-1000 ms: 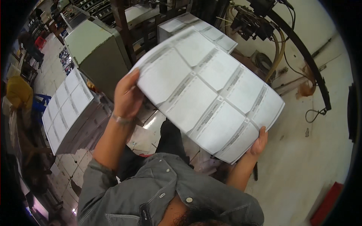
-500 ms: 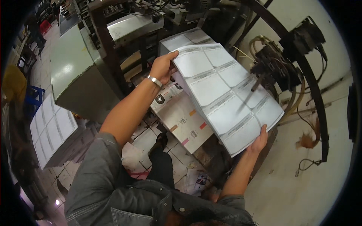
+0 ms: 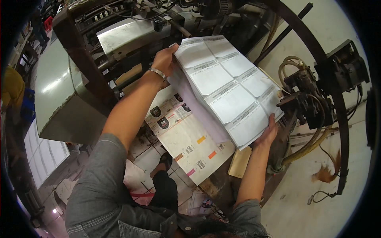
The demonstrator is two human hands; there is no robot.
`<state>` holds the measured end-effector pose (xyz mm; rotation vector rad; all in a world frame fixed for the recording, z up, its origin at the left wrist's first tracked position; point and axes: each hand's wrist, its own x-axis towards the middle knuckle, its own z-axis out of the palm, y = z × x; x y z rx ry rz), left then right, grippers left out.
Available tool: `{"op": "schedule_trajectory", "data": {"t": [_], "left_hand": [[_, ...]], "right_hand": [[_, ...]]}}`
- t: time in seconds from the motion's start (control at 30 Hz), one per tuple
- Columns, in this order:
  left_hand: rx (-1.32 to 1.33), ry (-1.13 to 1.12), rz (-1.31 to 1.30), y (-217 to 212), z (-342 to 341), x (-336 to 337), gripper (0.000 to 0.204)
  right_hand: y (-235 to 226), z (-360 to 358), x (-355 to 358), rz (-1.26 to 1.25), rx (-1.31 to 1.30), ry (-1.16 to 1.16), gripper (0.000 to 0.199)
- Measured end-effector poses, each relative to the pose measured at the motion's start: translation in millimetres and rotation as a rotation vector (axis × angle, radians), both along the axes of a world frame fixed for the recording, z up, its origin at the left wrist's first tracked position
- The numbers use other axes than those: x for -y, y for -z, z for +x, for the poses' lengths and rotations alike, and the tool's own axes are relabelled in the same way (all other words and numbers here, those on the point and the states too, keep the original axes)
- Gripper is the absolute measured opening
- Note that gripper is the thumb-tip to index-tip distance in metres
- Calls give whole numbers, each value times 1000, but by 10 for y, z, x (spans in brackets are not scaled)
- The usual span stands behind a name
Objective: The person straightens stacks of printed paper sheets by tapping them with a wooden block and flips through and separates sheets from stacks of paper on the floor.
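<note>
Dark-framed machinery with a metal cover [image 3: 127,33] spans the far side, with a green-grey cabinet [image 3: 57,101] at its left. A sheaf of white form-printed sheets [image 3: 228,85] slants in front of the machinery, above a colour-printed sheet [image 3: 178,146]; pale lavender paper [image 3: 198,107] shows beneath, and whether it touches the sheaf I cannot tell. The left hand [image 3: 164,61] pinches the sheaf's far left corner; the right hand [image 3: 268,135] clasps its near right edge, thumb on top. The step appears to be positioning the sheaf; the next move calls for level support and aligned edges.
</note>
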<state>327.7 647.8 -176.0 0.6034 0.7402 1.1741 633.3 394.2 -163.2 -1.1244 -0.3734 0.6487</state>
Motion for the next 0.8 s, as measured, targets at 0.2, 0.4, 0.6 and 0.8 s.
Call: {"op": "schedule_trajectory", "data": {"t": [0.2,0.4,0.6,0.8], "left_hand": [[-3,-89,-56,197,24,-290,18],[-139,-156,-151,376,-64,-559,21],[-115,-196,-194,363,-93,-557,21],[-58,-215,-236,367,-61,-472,23]], "right_hand": [[349,363,-324,-93,-118,-226,40],[443,430,-506,-230,-117,-254,40],[398,337,-533,-296,-84,-235,40],[405,364,-484,-388,-47,-227,41]]}}
